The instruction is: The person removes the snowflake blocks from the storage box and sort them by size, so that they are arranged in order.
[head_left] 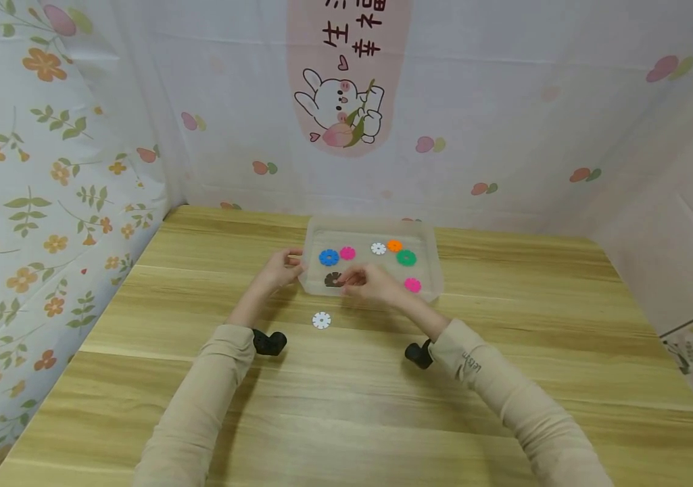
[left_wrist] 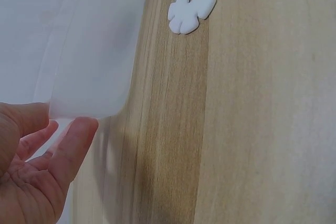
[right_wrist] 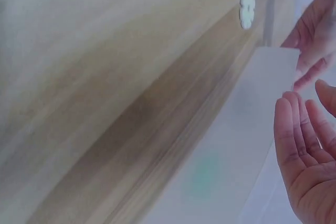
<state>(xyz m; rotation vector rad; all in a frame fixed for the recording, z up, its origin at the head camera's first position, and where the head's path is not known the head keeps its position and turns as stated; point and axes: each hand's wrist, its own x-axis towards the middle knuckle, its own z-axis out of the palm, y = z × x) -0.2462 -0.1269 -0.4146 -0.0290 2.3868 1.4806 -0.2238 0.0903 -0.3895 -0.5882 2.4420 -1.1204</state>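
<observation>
A translucent plastic box [head_left: 436,267] stands on the table and holds several flower-shaped plastic discs. My left hand [head_left: 283,268] grips the box's left side; in the left wrist view its thumb lies at the rim and its fingers [left_wrist: 73,148] against the outer wall. Over the front of the box is my right hand [head_left: 372,283], its fingertips overlapping the edge of a brown disc [head_left: 330,279]. Nothing shows between the right thumb and fingers [right_wrist: 286,129] in the right wrist view. A white disc [head_left: 321,320] lies on the wood in front of the box.
Inside the box lie a blue disc [head_left: 329,257], an orange disc [head_left: 395,245], a green disc [head_left: 406,258], a white one and two pink ones. Behind the table [head_left: 334,406] hangs a printed cloth [head_left: 474,122]. Each wrist carries a black camera mount.
</observation>
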